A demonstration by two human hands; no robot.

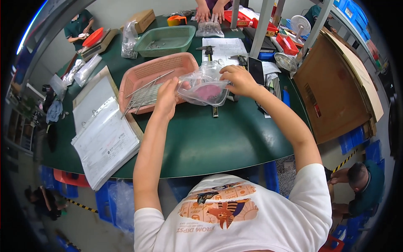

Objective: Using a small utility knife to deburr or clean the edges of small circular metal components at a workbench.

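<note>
A clear plastic bag (194, 93) hangs spread between my two hands above the green table, with something pink (208, 93) showing in it or through it. My left hand (168, 95) grips the bag's left edge between thumb and fingers. On the opposite side my right hand (241, 80) pinches the rim with bent fingers. Just left of the bag is a pink plastic basket (182, 62), where several thin metal rods (145, 97) lie, some sticking out over its rim. A caliper (208, 52) rests on printed sheets (230, 45) behind the bag.
An open binder (105, 138) lies at left. Farther back are a green basket (145, 53), a bag of small parts (129, 48) and a person's hands (210, 11) on another bag. To the right are a phone (255, 71), metal posts (262, 29) and large cardboard (331, 88).
</note>
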